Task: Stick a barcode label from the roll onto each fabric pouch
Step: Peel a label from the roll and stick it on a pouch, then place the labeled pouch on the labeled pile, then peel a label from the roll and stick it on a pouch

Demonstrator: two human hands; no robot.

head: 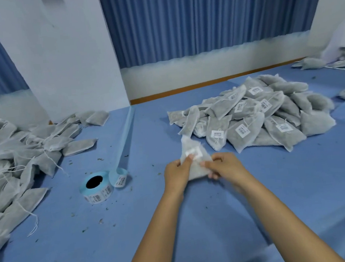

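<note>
- Pouch (193, 167) sits between our two hands near the middle of the view, over the blue cloth (215, 220), with one corner pointing up and away from us. We cannot tell whether its lower edge touches the cloth.
- Left hand (176, 172) grips the pouch's left edge, fingers curled behind it and the thumb reaching up to the label.
- Right hand (226, 166) is clamped on the pouch's right edge with its fingers curled round it. It is blurred, so we cannot tell the finer grip.
- Label (194, 152), white, lies on the pouch's upper face, and its print is too blurred to read.
- Roll (97, 187) lies on the cloth to the left of our hands, well apart from them, core hole facing up. A loose tail curls just beside it on the right, and a pale blue strip (124, 134) runs from there toward the wall.
- Right pile (259, 119) of pouches lies beyond the right hand, many of them showing barcode labels.
- Left pile (14, 155) of grey pouches with loose strings lies at the left edge.
- Dark crumbs (101, 220) lie scattered on the cloth round the roll.
- Curtain (200, 19), blue and pleated, hangs behind.
</note>
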